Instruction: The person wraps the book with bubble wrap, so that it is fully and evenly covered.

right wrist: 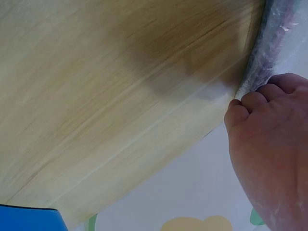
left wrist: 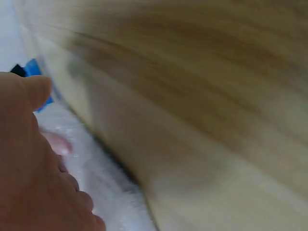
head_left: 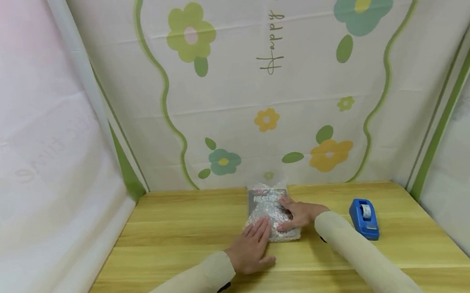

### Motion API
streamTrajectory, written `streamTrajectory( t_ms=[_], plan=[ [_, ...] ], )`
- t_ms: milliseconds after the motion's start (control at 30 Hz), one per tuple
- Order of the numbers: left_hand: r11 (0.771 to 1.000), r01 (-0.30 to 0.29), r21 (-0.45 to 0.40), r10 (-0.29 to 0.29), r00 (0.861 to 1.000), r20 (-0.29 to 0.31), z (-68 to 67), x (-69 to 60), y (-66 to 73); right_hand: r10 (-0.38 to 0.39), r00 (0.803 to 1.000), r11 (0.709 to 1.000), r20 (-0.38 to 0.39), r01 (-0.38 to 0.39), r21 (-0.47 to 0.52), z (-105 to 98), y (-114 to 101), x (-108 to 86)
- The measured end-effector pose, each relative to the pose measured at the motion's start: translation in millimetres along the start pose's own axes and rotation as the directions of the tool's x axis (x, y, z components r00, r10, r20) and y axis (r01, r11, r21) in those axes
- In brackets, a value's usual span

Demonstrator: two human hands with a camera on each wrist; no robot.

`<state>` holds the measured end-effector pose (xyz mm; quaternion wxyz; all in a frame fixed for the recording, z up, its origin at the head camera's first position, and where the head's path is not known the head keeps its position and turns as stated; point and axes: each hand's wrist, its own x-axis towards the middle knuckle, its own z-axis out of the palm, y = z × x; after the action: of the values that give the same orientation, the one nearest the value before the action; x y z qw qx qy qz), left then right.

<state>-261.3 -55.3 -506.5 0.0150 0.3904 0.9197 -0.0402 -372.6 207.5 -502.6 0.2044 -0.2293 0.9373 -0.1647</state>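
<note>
A flat, dark item wrapped in clear bubble wrap (head_left: 263, 207) lies at the back of the table, near the hanging cloth. My left hand (head_left: 249, 252) rests on its near left corner with the fingers straight and side by side. On the right side, my right hand (head_left: 302, 213) presses the wrap with thumb and fingers spread apart. In the left wrist view the wrap (left wrist: 113, 192) shows beyond the left hand (left wrist: 43, 168). The right wrist view has the right hand (right wrist: 274, 130) against the package's edge (right wrist: 264, 57); its fingertips are hidden.
A blue tape dispenser (head_left: 363, 224) with a roll in it stands to the right of the right forearm. The wooden table (head_left: 174, 224) is bounded at the back by a flower-printed cloth (head_left: 227, 88), with cloth also hanging at left and right.
</note>
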Motion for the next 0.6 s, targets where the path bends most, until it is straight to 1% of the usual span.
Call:
streamTrajectory(
  t_ms=[133,267,367,467,600],
  plan=[
    [0.999,0.017,-0.044,-0.017,1.0,-0.006,5.9,5.4,-0.7,0.002,1.0,1.0,0.004,-0.002,-0.012,0,1,-0.9],
    [0.997,0.022,-0.068,-0.023,1.0,-0.016,10.9,9.1,-3.0,0.012,1.0,1.0,0.003,-0.012,-0.016,-1,-2,-2.5],
    [0.996,0.029,-0.09,-0.03,1.0,-0.005,10.3,11.0,-3.3,0.025,1.0,1.0,0.002,-0.025,-0.007,-3,-4,-3.9],
    [0.994,0.047,-0.103,-0.045,0.999,0.024,7.5,12.0,-2.6,0.029,1.0,1.0,0.004,-0.029,-0.003,-3,-4,-4.1],
    [0.992,0.069,-0.109,-0.064,0.997,0.049,6.9,12.9,-2.1,0.015,1.0,1.0,0.006,-0.015,0.003,-1,-1,-3.0]
  ],
)
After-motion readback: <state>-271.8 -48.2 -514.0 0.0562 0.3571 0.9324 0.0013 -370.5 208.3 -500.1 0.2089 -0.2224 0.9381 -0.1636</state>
